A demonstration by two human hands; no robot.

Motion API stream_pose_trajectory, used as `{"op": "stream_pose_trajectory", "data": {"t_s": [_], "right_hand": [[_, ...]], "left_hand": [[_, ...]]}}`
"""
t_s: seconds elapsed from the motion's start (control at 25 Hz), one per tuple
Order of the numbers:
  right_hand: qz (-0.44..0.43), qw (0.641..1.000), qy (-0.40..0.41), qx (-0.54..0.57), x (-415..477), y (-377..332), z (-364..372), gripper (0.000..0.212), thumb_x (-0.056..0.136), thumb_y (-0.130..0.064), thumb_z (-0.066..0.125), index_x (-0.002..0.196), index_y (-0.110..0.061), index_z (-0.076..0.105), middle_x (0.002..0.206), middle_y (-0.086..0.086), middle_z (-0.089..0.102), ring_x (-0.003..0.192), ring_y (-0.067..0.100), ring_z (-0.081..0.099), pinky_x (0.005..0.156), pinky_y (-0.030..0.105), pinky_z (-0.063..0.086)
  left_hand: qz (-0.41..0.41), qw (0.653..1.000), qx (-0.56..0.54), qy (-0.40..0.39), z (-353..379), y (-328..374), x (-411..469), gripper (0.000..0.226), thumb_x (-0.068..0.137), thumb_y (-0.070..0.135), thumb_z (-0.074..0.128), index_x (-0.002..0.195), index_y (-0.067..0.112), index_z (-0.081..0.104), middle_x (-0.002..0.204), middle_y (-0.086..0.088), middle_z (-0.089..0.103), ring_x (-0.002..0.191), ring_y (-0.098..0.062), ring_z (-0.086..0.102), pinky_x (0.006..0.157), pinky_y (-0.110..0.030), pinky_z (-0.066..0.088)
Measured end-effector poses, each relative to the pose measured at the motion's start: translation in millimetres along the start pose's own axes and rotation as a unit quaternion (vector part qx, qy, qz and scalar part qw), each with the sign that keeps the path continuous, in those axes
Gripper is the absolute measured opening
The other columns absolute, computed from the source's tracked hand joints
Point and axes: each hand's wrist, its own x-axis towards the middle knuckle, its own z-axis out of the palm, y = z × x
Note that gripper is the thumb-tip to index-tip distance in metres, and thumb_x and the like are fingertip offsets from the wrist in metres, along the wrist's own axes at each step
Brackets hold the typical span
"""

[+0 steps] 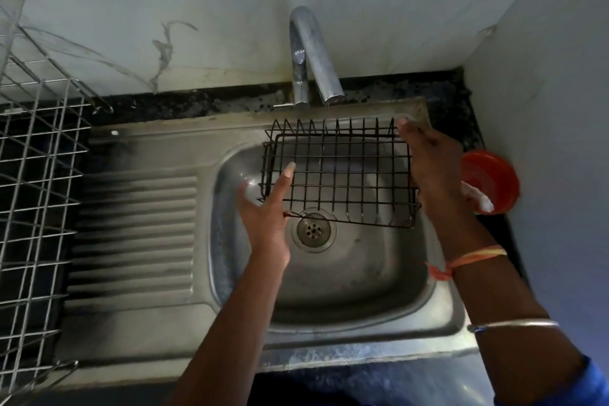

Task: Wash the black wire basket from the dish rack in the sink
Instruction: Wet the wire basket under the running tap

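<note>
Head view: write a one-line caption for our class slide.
Left hand and right hand hold a black wire basket over the sink, under a thin trickle from the tap.

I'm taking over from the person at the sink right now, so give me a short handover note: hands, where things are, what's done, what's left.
Right hand: grips the right end of the black wire basket, holding it above the sink under the tap.
Left hand: open, straight fingers against the basket's left side.
Done: the basket is out of the dish rack; a thin stream seems to fall from the tap.
Left: rub the wires over and rinse.
</note>
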Motion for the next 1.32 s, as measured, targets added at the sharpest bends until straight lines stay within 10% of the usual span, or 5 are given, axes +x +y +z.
{"op": "stream_pose_trajectory", "data": {"t_s": [0.12, 0.48, 0.64, 0.84, 1.32], "right_hand": [[-0.001, 1.0, 0.006, 0.003, -1.1, -8.3, -10.1, 0.004, 0.086, -0.039, 0.069, 0.087, -0.035, 0.07, 0.076, -0.023, 0.065, 0.065, -0.018, 0.059, 0.063, 0.007, 0.048], [0.006, 0.999, 0.037, 0.021, 8.7, -19.2, -46.2, 0.023, 0.086, -0.037, 0.07, 0.1, -0.019, 0.076, 0.09, -0.002, 0.075, 0.076, 0.008, 0.071, 0.065, 0.023, 0.057], [0.045, 0.996, 0.057, 0.042, 6.2, -12.0, -52.4, 0.029, 0.083, -0.042, 0.071, 0.1, -0.019, 0.075, 0.092, -0.002, 0.074, 0.076, 0.008, 0.07, 0.061, 0.018, 0.052], [0.036, 0.995, 0.076, 0.049, 2.4, -9.8, -50.3, 0.033, 0.08, -0.048, 0.072, 0.102, -0.024, 0.076, 0.091, -0.005, 0.075, 0.078, 0.012, 0.071, 0.071, 0.031, 0.058], [0.016, 0.995, 0.073, 0.069, -0.3, -13.0, -46.9, 0.019, 0.085, -0.037, 0.071, 0.102, -0.029, 0.075, 0.096, -0.006, 0.075, 0.051, 0.001, 0.056, 0.04, 0.018, 0.04]], "left_hand": [[0.049, 0.99, 0.114, -0.074, 6.8, 15.1, 4.4, 0.055, 0.072, 0.05, 0.085, 0.119, 0.032, 0.062, 0.124, 0.01, 0.064, 0.123, -0.013, 0.056, 0.103, -0.036, 0.042], [0.024, 0.896, 0.327, -0.301, 47.3, 52.9, 32.2, 0.108, 0.064, 0.078, 0.069, 0.154, 0.031, 0.033, 0.158, -0.007, 0.038, 0.142, -0.035, 0.039, 0.115, -0.053, 0.034], [0.047, 0.886, 0.367, -0.28, 71.1, 63.3, 39.4, 0.086, 0.083, 0.075, 0.056, 0.152, 0.026, 0.037, 0.155, -0.008, 0.043, 0.136, -0.033, 0.046, 0.074, -0.031, 0.05], [0.058, 0.917, 0.281, -0.277, 79.1, 53.2, 46.9, 0.053, 0.1, 0.061, 0.04, 0.143, 0.03, 0.048, 0.155, -0.007, 0.044, 0.138, -0.032, 0.044, 0.114, -0.056, 0.034], [0.164, 0.919, 0.278, -0.228, 86.9, 40.4, 52.4, 0.026, 0.109, 0.031, 0.036, 0.105, 0.018, 0.058, 0.107, -0.007, 0.063, 0.106, -0.027, 0.059, 0.089, -0.04, 0.046]]}}
